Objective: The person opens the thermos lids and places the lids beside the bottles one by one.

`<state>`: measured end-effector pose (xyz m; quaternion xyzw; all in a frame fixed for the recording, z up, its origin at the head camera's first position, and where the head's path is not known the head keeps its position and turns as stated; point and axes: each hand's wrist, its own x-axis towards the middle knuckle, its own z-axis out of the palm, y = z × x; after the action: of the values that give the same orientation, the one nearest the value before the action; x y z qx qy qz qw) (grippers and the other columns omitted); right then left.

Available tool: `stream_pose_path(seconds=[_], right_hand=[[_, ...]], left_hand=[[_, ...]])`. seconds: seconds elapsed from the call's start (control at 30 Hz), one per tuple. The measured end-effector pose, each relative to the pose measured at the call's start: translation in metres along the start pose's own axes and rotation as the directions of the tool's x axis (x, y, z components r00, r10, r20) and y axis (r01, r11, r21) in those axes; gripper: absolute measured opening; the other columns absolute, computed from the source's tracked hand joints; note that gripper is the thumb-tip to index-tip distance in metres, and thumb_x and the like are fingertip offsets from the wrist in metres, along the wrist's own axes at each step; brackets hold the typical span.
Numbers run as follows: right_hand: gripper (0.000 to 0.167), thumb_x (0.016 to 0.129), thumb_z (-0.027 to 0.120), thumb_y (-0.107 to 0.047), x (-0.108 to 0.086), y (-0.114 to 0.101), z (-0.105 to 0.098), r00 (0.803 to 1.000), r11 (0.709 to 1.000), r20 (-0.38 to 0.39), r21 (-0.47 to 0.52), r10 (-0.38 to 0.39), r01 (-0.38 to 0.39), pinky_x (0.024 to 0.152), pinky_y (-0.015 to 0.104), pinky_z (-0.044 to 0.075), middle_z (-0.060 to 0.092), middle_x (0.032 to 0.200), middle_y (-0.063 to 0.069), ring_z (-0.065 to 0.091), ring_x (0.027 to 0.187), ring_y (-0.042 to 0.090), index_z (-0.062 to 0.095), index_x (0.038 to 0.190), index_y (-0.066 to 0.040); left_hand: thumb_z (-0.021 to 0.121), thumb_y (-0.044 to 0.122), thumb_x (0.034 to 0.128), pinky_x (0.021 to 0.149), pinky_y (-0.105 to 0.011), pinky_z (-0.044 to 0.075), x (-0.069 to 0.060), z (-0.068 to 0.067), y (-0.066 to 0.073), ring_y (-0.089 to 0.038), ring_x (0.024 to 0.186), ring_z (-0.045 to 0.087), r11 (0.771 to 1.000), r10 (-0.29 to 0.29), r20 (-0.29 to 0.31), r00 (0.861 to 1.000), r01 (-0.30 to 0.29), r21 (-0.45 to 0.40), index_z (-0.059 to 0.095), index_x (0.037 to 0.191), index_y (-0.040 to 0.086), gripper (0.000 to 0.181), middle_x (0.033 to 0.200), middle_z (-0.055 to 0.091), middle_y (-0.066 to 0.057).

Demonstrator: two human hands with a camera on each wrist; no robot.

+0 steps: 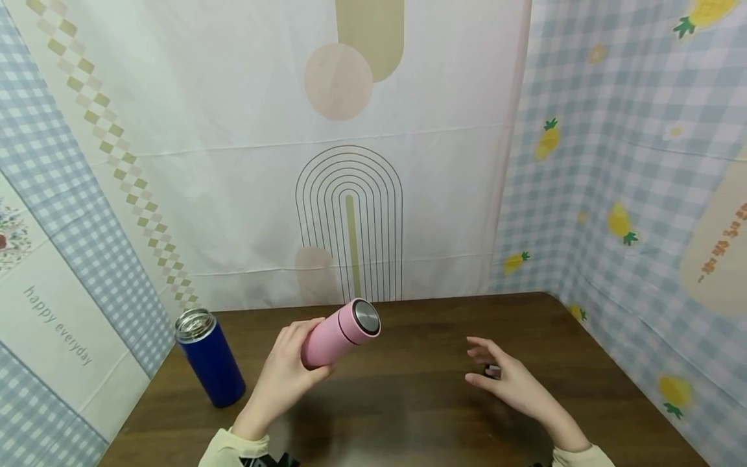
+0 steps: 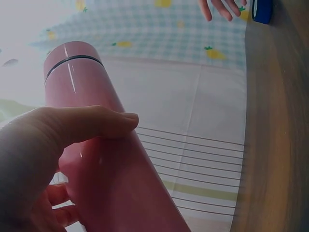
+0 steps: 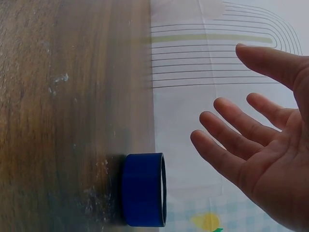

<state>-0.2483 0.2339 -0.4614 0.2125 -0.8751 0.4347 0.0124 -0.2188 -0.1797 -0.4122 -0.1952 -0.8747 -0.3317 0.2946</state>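
Observation:
My left hand (image 1: pixel 286 363) grips a pink thermos (image 1: pixel 335 337) around its body and holds it tilted above the table. Its capped end, with a round silver top, points up and right. In the left wrist view the thumb lies across the pink thermos (image 2: pixel 111 169). Over the table's right side hovers my right hand (image 1: pixel 519 386), fingers loosely spread and holding nothing. A blue lid (image 3: pixel 142 190) stands on the table near that hand, mostly hidden behind it in the head view. Left of my left hand, a blue thermos (image 1: pixel 216 366) stands upright, its steel mouth uncovered.
The brown wooden table (image 1: pixel 403 402) reaches back to a white patterned cloth (image 1: pixel 443 214). A blue checked cloth with pineapples (image 1: pixel 642 292) hangs along the right side, and another printed cloth (image 1: pixel 64 324) along the left.

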Motion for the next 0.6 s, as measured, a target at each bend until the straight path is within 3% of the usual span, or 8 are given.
stream_pose_path(seconds=[0.37,0.6], right_hand=[[0.062,0.096,0.069,-0.036,0.014,-0.016,-0.005,0.999,0.998,0.02,-0.06,-0.035,0.036,0.09,0.05,0.05,0.06,0.131,0.007,0.058,0.121,0.037,0.042,0.149,-0.018],[0.063,0.096,0.066,-0.045,0.032,-0.035,-0.002,0.994,0.991,0.034,-0.078,-0.102,0.105,0.099,0.05,0.047,0.059,0.134,0.004,0.056,0.125,0.033,0.042,0.149,-0.024]], left_hand=[[0.095,0.011,0.0571,0.089,-0.046,0.049,-0.001,0.003,0.002,-0.02,0.11,0.054,1.0,0.003,0.017,1.0,-0.003,0.005,0.062,0.13,0.011,0.08,0.121,0.063,-0.001],[0.093,0.012,0.0571,0.089,-0.046,0.049,-0.001,0.003,0.006,-0.02,0.11,0.055,1.0,0.002,0.051,0.999,-0.003,0.008,0.063,0.13,0.011,0.079,0.122,0.064,0.0]])
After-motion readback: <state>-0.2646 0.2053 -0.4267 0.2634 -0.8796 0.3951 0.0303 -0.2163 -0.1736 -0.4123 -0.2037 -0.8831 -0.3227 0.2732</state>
